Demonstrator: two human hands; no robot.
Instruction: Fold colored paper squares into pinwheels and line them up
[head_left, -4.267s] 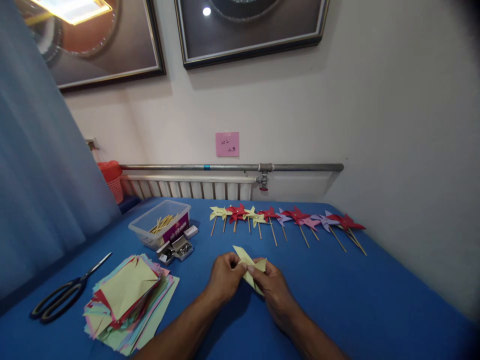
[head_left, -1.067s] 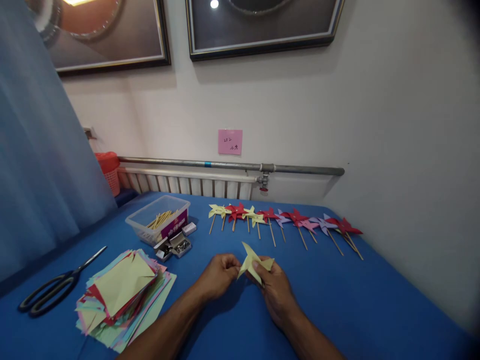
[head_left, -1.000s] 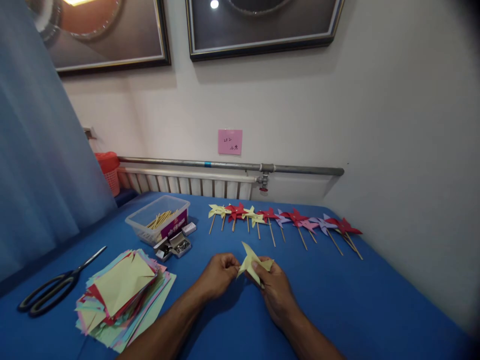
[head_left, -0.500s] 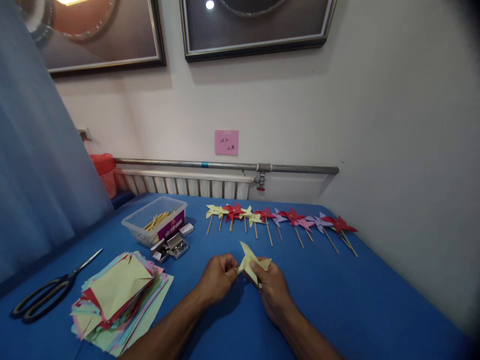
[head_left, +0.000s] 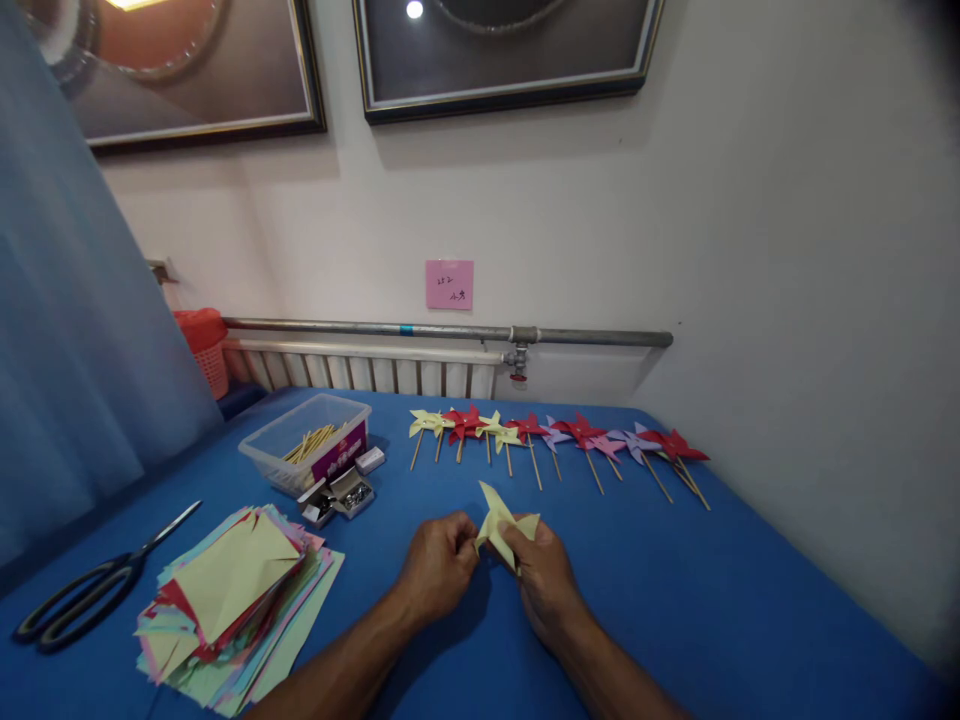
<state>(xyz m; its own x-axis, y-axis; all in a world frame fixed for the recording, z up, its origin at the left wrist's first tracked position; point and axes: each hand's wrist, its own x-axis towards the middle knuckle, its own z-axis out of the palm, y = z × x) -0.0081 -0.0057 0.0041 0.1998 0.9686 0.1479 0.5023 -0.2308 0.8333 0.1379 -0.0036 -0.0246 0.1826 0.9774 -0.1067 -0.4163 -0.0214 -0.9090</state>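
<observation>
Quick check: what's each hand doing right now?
Left hand: closed, pinching the yellow paper pinwheel.
Right hand: closed, holding the same pinwheel.

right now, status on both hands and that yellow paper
Left hand and right hand both pinching the yellow paper pinwheel, held just above the blue table. Finished pinwheels lined up beyond, apart. Nothing between.

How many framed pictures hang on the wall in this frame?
2: one framed picture at upper left, partly cut off by the curtain, another at top centre. Both run past the top edge.
</observation>
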